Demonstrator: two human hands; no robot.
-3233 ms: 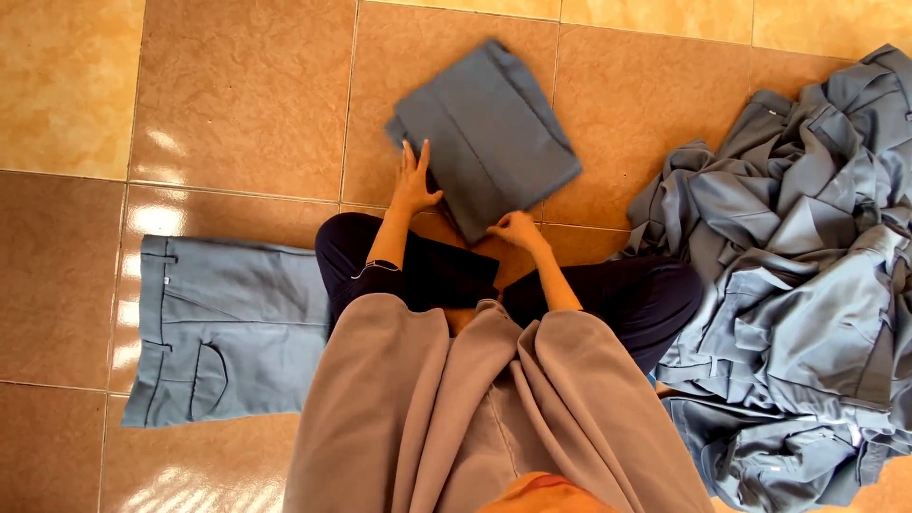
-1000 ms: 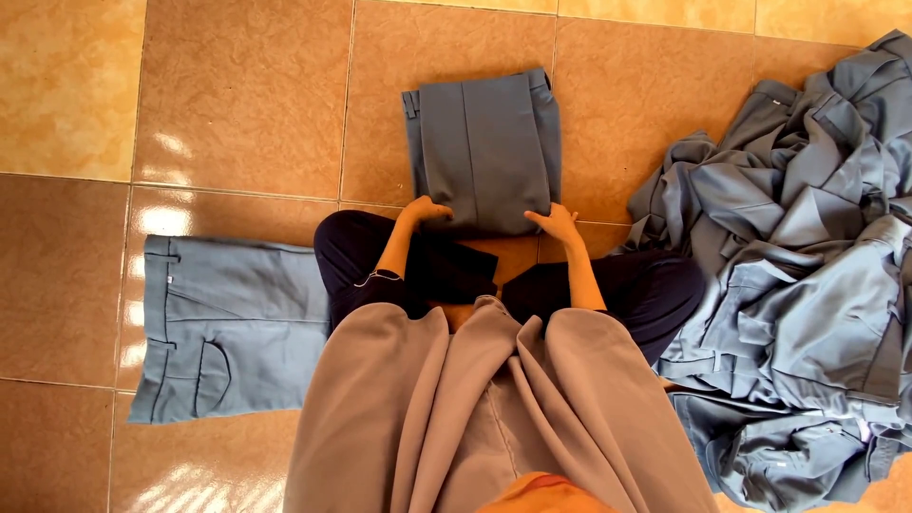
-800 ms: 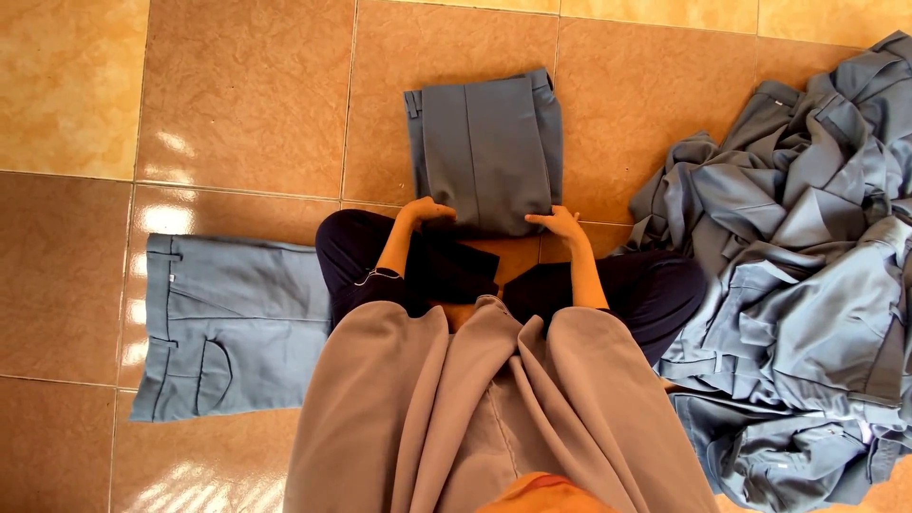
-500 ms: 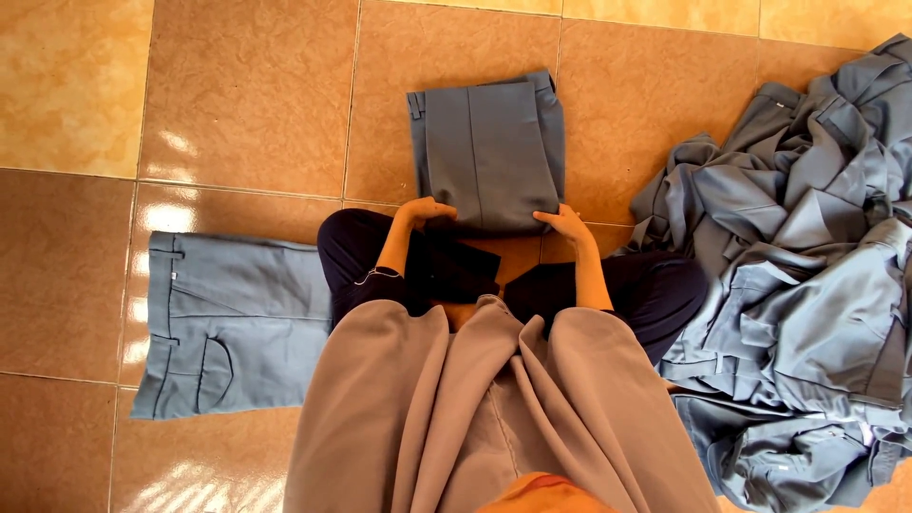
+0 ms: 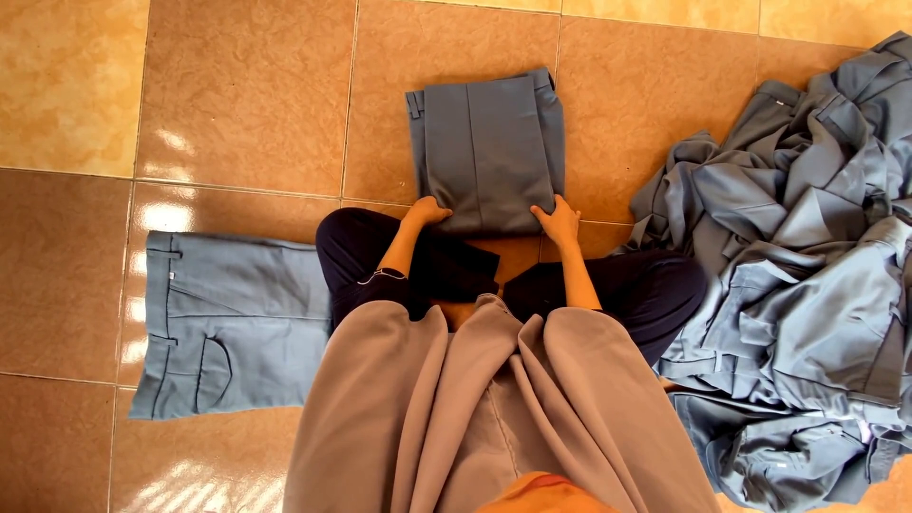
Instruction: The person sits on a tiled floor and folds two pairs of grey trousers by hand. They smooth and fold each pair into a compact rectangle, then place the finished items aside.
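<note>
Pile of grey garments [image 5: 807,285] is running off the right and bottom edges, so its extent is not showing. Flat trousers [image 5: 237,323] are disappearing under the person's knee [image 5: 356,261] on their right side. Folded trousers [image 5: 486,152] are hiding their own inner layers. Left hand [image 5: 427,211] fingertips are blending into the fold; grip unclear.

The single head view looks steeply down from above the folded trousers [image 5: 489,152], at a sitting person's distance. The tile floor [image 5: 247,104] fills the frame around them.
</note>
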